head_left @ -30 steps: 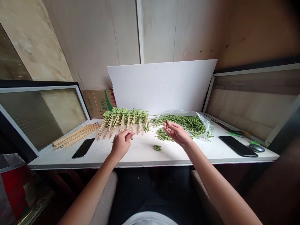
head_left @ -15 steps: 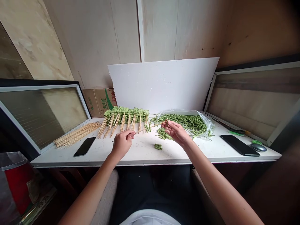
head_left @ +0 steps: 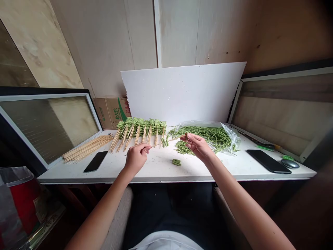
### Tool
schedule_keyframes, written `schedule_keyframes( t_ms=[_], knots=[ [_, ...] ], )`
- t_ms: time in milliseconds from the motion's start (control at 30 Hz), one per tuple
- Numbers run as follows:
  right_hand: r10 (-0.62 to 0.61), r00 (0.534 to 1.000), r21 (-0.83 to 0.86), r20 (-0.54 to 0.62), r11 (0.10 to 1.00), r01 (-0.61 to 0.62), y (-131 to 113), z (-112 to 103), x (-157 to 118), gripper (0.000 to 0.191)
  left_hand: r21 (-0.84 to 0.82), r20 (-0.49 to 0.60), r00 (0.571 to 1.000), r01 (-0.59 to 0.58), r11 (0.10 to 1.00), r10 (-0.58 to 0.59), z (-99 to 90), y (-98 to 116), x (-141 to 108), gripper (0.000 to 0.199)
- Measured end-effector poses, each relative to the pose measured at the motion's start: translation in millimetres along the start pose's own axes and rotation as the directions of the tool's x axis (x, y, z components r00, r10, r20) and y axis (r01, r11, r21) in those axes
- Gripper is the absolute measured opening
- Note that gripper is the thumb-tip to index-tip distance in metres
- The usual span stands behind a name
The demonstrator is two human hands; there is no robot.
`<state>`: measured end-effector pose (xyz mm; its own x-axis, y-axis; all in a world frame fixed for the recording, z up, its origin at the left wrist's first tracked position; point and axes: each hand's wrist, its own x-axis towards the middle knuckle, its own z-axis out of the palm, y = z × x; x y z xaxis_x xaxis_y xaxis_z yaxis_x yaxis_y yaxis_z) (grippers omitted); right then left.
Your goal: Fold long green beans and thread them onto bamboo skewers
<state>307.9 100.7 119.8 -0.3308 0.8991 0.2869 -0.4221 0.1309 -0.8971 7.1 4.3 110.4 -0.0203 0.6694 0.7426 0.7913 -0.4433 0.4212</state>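
My left hand (head_left: 136, 158) is closed, pinching one end of a thin bamboo skewer (head_left: 173, 139) that slants up to the right. At its far end, the fingers of my right hand (head_left: 198, 146) pinch a short piece of green bean (head_left: 186, 136) at the skewer's tip. Below the hands, a small bundle of cut bean pieces (head_left: 176, 162) lies on the white table (head_left: 156, 170). More cut pieces (head_left: 183, 147) are heaped beside my right hand, partly hidden by it. Behind my left hand, skewered beans (head_left: 142, 126) are stacked in rows, sticks pointing toward me.
Loose bamboo skewers (head_left: 87, 147) and a phone (head_left: 95, 161) lie on the left. Long beans (head_left: 214, 137) fill a clear plastic bag (head_left: 234, 139) at back right. Another dark phone (head_left: 267, 161), a mouse (head_left: 290, 163) and scissors (head_left: 256, 141) are right. A white foam board (head_left: 184, 93) stands behind.
The camera view has shifted slightly, moving the whole scene a little to the right. Both hands keep nearly the same pose on the skewer and bean piece.
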Motion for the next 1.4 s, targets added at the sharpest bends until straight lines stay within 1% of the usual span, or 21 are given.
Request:
schedule_keyframes(
  t_ms=[333, 500, 667, 867, 967, 1167, 1400],
  knots=[
    [-0.015, 0.999, -0.05, -0.048, 0.999, 0.012, 1, 8, -3, 0.033, 0.036, -0.037, 0.999, -0.022, 0.999, 0.023, -1.9, 2, 0, 0.022],
    [-0.036, 0.995, -0.058, -0.095, 0.998, 0.03, -1, 12, -4, 0.034, 0.046, -0.068, 0.996, -0.049, 0.998, 0.052, -4.7, 4, 0, 0.022],
    [-0.021, 1.0, -0.01, -0.022, 1.0, 0.02, -5, 13, -6, 0.033, 0.042, -0.082, 0.995, -0.045, 0.998, 0.048, -5.1, 4, 1, 0.021],
    [0.023, 1.0, 0.03, -0.011, 0.999, -0.022, 0, 9, -3, 0.027, 0.063, -0.068, 0.994, -0.083, 0.995, 0.088, -2.3, 2, 0, 0.023],
    [0.019, 1.0, -0.005, -0.018, 1.0, -0.019, 1, 8, -3, 0.027, 0.085, -0.069, 0.992, -0.098, 0.992, 0.104, -3.1, 2, 0, 0.024],
    [-0.036, 0.993, -0.111, -0.11, 0.994, 0.024, -2, 11, -3, 0.029, 0.128, -0.093, 0.987, -0.118, 0.985, 0.13, -9.0, 7, 0, 0.027],
    [-0.053, 0.994, -0.11, -0.098, 0.993, 0.042, 7, 23, -6, 0.034, 0.174, -0.093, 0.986, -0.118, 0.978, 0.136, -10.8, 6, 1, 0.03]
  ],
)
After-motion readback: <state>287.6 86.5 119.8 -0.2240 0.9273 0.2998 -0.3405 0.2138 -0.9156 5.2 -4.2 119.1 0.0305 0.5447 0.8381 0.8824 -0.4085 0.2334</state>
